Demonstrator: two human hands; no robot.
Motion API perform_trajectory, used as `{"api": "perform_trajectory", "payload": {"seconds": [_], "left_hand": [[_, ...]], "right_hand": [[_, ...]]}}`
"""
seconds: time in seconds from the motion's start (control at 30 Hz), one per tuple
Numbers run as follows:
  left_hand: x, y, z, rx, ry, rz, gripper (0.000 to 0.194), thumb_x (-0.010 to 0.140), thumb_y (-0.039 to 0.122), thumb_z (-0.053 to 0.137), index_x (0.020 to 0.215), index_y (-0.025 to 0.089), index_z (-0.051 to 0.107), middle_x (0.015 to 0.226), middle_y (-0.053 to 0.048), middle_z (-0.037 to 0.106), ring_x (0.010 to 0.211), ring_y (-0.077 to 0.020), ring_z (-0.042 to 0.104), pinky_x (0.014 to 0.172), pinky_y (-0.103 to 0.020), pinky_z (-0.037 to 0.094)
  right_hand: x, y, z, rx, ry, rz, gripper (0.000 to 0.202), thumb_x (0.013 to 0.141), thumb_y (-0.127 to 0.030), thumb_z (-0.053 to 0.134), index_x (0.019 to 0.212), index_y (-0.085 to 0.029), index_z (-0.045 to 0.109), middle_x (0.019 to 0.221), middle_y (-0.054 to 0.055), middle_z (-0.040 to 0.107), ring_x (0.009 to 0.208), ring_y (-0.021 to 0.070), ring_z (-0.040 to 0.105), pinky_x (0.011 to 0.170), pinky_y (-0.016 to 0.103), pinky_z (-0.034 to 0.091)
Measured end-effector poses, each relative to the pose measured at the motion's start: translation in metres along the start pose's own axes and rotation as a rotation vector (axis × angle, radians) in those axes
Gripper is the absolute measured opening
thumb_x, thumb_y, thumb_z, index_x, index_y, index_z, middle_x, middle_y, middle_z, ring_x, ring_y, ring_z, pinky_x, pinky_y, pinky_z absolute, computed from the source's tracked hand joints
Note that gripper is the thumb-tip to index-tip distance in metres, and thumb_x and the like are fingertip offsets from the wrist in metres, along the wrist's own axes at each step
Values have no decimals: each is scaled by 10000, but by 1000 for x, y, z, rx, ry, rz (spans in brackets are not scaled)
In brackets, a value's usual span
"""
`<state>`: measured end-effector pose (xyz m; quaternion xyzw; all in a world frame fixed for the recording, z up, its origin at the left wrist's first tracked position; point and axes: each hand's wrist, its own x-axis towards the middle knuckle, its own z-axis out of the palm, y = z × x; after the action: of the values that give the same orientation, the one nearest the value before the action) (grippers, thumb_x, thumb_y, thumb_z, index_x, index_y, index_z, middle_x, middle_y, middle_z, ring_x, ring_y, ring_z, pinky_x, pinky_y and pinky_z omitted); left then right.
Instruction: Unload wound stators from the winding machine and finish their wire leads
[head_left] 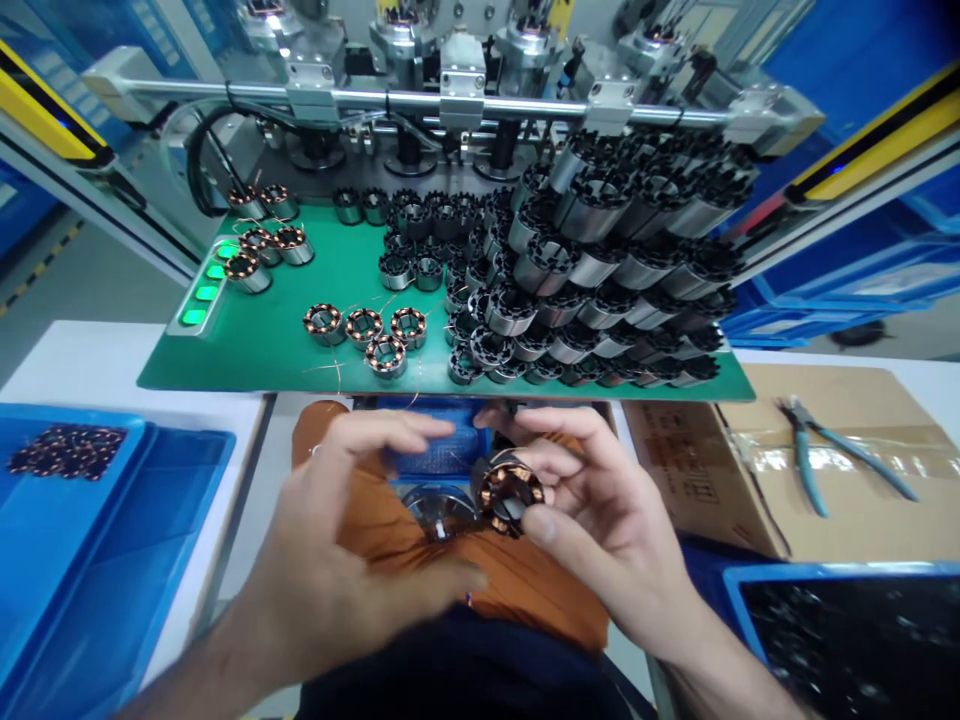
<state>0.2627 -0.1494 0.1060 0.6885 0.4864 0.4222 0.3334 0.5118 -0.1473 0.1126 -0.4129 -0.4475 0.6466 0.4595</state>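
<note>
Stator (pixel 495 482) between hands (pixel 319 540) (right (pixel 626 515) holds it).

Grey floor (pixel 101 283) at far left bears black-and-yellow tape (pixel 45 262). A white table (pixel 97 360) shows at near left, a green worktop (pixel 300 285) in the middle. Blue crates (pixel 885 235) are stacked at far right; yellow posts (pixel 52 108) flank the worktop.

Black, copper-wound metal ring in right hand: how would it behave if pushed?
Probably heavy for its size: the black, copper-wound metal ring carries copper coils. Likely stiff, being metal. Round outline, so it may roll on edge.
</note>
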Motion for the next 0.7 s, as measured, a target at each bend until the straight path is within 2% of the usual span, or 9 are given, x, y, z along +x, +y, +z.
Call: {"api": "perform_trajectory", "payload": {"seconds": [0.03, 0.1, 0.23, 0.3, 0.4, 0.47, 0.57, 0.63, 0.7], "left_hand": [[4, 7, -1, 61, -32, 85, 732, 868, 645, 1016, 1429, 350, 650, 1448, -38, 798, 1412, -296, 731, 1238, -439, 582], [12, 17, 2, 130, -63, 196, 662, 956, 655, 935, 1458, 340, 639, 1379, -25, 843, 1314, -269, 802, 1294, -447, 571], [20, 20, 11, 66, -49, 225, 354, 1110, 507, 801, 1373, 333, 639, 1230, 18, 889, 1092, -173, 877, 1015, -260, 712], [18, 17, 13, 16, -53, 220, 394, 1096, 483, 829, 1402, 330, 633, 1242, 10, 892, 1078, -171, 886, 918, -205, 726], [10, 11, 13, -7, -42, 237, 493, 1060, 456, 885, 1470, 346, 635, 1263, 15, 896, 1085, -181, 893, 969, -194, 728], [5, 8, 12, 4, -27, 244, 593, 1048, 447, 900, 1560, 360, 612, 1309, 9, 889, 1113, -194, 891, 1024, -212, 724], [0, 8, 12, 72, 41, 268, 641, 1043, 403, 904, 1610, 340, 614, 1256, -5, 900, 1033, -193, 899, 953, -217, 737], [-1, 11, 10, 129, 114, 294, 500, 1001, 328, 931, 1458, 315, 728, 1137, 5, 902, 944, -175, 888, 854, -200, 725], [0, 17, 9, 161, 174, 286, 352, 931, 273, 965, 1239, 304, 797, 1028, 29, 873, 855, -149, 853, 754, -191, 695]], "right_hand": [[1, 1, 2, -3, -14, 2, 491, 954, -327, 963, 1380, -365, 722, 1035, 7, 823, 903, 127, 776, 809, 206, 640], [2, 4, 6, -3, -47, 15, 521, 967, -317, 949, 1418, -364, 693, 1059, 12, 819, 939, 138, 784, 843, 223, 650], [0, 11, 3, 14, -102, 59, 560, 1003, -337, 909, 1491, -351, 633, 1080, 19, 770, 959, 154, 772, 853, 260, 649], [0, 12, 0, 17, -150, 80, 574, 1032, -360, 877, 1537, -370, 604, 1074, 6, 740, 949, 141, 747, 857, 260, 636], [4, 8, 0, -88, -174, 74, 572, 1035, -356, 868, 1550, -379, 620, 1157, 24, 764, 1032, 153, 753, 915, 281, 640], [8, 4, 4, -217, -119, -2, 493, 964, -335, 939, 1419, -347, 751, 1193, 43, 783, 1069, 179, 761, 900, 293, 646], [14, -1, 8, -298, -46, -159, 115, 941, -325, 960, 1030, -299, 893, 994, 36, 796, 921, 186, 749, 828, 325, 633], [17, 0, 8, -267, -1, -198, 79, 981, -332, 927, 915, -299, 898, 867, 25, 789, 840, 178, 731, 810, 330, 617], [17, 3, 4, -200, 117, -188, 83, 995, -361, 921, 929, -316, 899, 849, 9, 792, 838, 164, 731, 806, 300, 609]]}}
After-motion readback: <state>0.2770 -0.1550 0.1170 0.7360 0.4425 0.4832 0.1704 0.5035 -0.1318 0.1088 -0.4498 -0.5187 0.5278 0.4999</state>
